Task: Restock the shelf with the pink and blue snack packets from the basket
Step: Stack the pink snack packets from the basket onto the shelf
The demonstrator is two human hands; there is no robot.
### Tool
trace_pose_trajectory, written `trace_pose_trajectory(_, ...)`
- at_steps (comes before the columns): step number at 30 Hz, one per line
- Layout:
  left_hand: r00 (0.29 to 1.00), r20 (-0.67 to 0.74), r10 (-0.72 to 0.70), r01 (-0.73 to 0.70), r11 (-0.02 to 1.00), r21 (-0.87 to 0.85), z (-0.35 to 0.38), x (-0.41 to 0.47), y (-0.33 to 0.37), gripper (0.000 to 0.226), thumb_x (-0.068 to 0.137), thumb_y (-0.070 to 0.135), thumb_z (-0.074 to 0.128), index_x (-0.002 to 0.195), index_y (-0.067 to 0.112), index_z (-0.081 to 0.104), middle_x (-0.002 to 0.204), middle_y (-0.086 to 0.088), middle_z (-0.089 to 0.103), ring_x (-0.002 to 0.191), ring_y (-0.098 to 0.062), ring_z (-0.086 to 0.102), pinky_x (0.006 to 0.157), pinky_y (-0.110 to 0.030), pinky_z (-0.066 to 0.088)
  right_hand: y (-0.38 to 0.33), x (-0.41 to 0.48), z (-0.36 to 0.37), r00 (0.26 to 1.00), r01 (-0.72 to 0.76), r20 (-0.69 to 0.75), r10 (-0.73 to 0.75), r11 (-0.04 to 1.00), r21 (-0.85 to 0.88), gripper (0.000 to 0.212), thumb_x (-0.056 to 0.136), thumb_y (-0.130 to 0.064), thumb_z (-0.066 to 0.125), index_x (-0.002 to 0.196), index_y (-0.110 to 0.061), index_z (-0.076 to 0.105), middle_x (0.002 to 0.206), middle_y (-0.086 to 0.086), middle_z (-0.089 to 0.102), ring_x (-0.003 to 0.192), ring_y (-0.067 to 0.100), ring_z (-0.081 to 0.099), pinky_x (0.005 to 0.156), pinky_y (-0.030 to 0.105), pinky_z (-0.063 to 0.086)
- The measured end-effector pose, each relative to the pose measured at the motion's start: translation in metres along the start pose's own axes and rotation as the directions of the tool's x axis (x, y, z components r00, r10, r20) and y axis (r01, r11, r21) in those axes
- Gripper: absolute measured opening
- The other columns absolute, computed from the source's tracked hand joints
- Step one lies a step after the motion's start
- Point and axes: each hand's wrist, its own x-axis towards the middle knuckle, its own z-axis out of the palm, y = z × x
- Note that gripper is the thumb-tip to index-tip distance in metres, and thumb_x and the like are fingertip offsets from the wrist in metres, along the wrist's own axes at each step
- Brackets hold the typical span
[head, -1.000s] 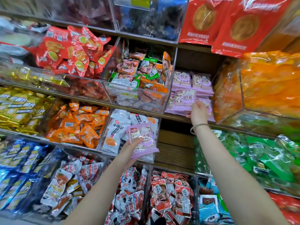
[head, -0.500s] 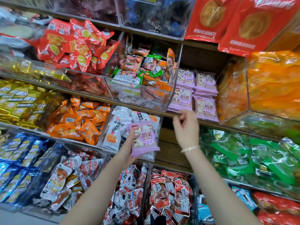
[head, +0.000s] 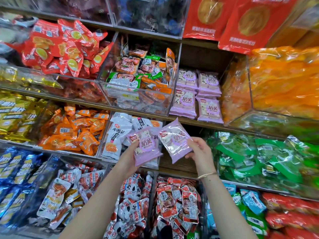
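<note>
So: glossy pink pkts (head: 145,147), purple logo.

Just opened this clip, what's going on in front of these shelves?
A person is restocking snacks. Their left hand grips a pink snack packet, possibly several stacked together, while the right hand pinches a second pink packet, tilted, by its edge. Both are held up in front of the shelves, not yet placed. Matching shelved pink packets sit stacked just above the hands.
</note>
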Motion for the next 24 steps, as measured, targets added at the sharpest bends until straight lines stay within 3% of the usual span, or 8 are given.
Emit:
trace_pose_trajectory(4, 1.0, -0.003, 0.022, -0.022, 1.0, 0.018, 0.0, 0.001, -0.001, 0.027, 0.095, 0.035, 0.048, 0.111, 0.018, 0.06, 0.101, -0.01, 0.074, 0.088, -0.024, 0.072, 0.062, -0.029, 0.058, -0.024, 0.014, -0.034, 0.984, 0.011, -0.168, 0.056, 0.928, 0.372, 0.015, 0.094, -0.017, 0.05, 0.084, -0.012, 0.06, 0.074, -0.001, 0.07, 0.062, 0.013, 0.058, 0.047, 0.02, 0.043)
trace_pose_trajectory(9, 1.0, -0.007, 0.028, -0.028, 0.999, 0.023, 0.002, -0.001, 0.0, 0.025, 0.097, 0.034, 0.046, 0.112, 0.018, 0.059, 0.103, -0.01, 0.073, 0.091, -0.026, 0.071, 0.064, -0.031, 0.058, -0.055, 0.051, -0.045, 0.942, -0.022, -0.295, 0.16, 0.906, 0.422, 0.02, 0.093, -0.029, 0.055, 0.098, -0.011, 0.061, 0.086, 0.002, 0.068, 0.065, 0.009, 0.059, 0.044, 0.015, 0.044)
trace_pose_trajectory(11, 0.999, 0.002, 0.032, -0.032, 0.999, 0.028, 0.003, -0.002, 0.001, 0.028, 0.098, 0.034, 0.045, 0.115, 0.017, 0.059, 0.105, -0.011, 0.072, 0.093, -0.026, 0.071, 0.065, -0.032, 0.058, -0.061, 0.063, -0.041, 0.917, -0.038, -0.326, 0.229, 0.866, 0.499, 0.022, 0.091, -0.027, 0.058, 0.107, -0.011, 0.058, 0.099, 0.005, 0.065, 0.078, 0.012, 0.061, 0.053, 0.015, 0.049)
trace_pose_trajectory(14, 0.999, -0.015, 0.038, -0.037, 0.998, 0.044, 0.004, -0.004, 0.001, 0.027, 0.099, 0.034, 0.045, 0.115, 0.019, 0.06, 0.105, -0.007, 0.073, 0.091, -0.022, 0.072, 0.065, -0.03, 0.058, -0.062, 0.067, -0.036, 0.926, 0.021, -0.309, 0.217, 0.787, 0.616, 0.034, 0.094, -0.016, 0.055, 0.125, -0.003, 0.051, 0.127, 0.012, 0.056, 0.104, 0.015, 0.06, 0.077, 0.016, 0.054)
trace_pose_trajectory(17, 0.999, -0.021, 0.034, -0.033, 0.998, 0.051, 0.005, -0.004, 0.001, 0.025, 0.099, 0.034, 0.044, 0.113, 0.02, 0.06, 0.103, -0.005, 0.074, 0.09, -0.021, 0.072, 0.065, -0.029, 0.058, -0.051, 0.06, -0.031, 0.924, 0.107, -0.354, 0.145, 0.791, 0.602, 0.045, 0.094, -0.003, 0.05, 0.136, 0.008, 0.036, 0.138, 0.017, 0.045, 0.107, 0.012, 0.057, 0.088, 0.012, 0.047)
trace_pose_trajectory(19, 0.999, -0.016, 0.034, -0.033, 0.998, 0.05, 0.005, -0.004, 0.002, 0.025, 0.1, 0.034, 0.043, 0.113, 0.02, 0.06, 0.103, -0.005, 0.074, 0.09, -0.02, 0.072, 0.065, -0.029, 0.058, -0.041, 0.052, -0.029, 0.923, 0.098, -0.368, 0.115, 0.853, 0.513, 0.057, 0.093, -0.002, 0.051, 0.144, 0.003, 0.024, 0.145, 0.017, 0.037, 0.123, 0.017, 0.048, 0.1, 0.02, 0.04)
trace_pose_trajectory(22, 0.999, -0.002, 0.036, -0.036, 0.997, 0.062, 0.005, -0.004, 0.002, 0.026, 0.1, 0.033, 0.042, 0.114, 0.021, 0.06, 0.107, -0.005, 0.073, 0.094, -0.021, 0.071, 0.07, -0.03, 0.058, -0.027, 0.037, -0.029, 0.908, 0.069, -0.415, -0.056, 0.997, 0.016, 0.063, 0.092, -0.013, 0.056, 0.146, -0.007, 0.025, 0.148, 0.009, 0.033, 0.127, 0.018, 0.045, 0.101, 0.026, 0.038)
trace_pose_trajectory(24, 0.999, 0.008, 0.036, -0.036, 0.997, 0.063, 0.005, -0.005, 0.002, 0.027, 0.1, 0.033, 0.042, 0.116, 0.021, 0.059, 0.11, -0.006, 0.072, 0.098, -0.022, 0.07, 0.075, -0.032, 0.057, -0.025, 0.028, -0.03, 0.867, 0.209, -0.355, -0.349, 0.902, -0.377, 0.055, 0.09, -0.014, 0.058, 0.14, -0.006, 0.036, 0.138, 0.012, 0.039, 0.121, 0.02, 0.047, 0.096, 0.026, 0.039)
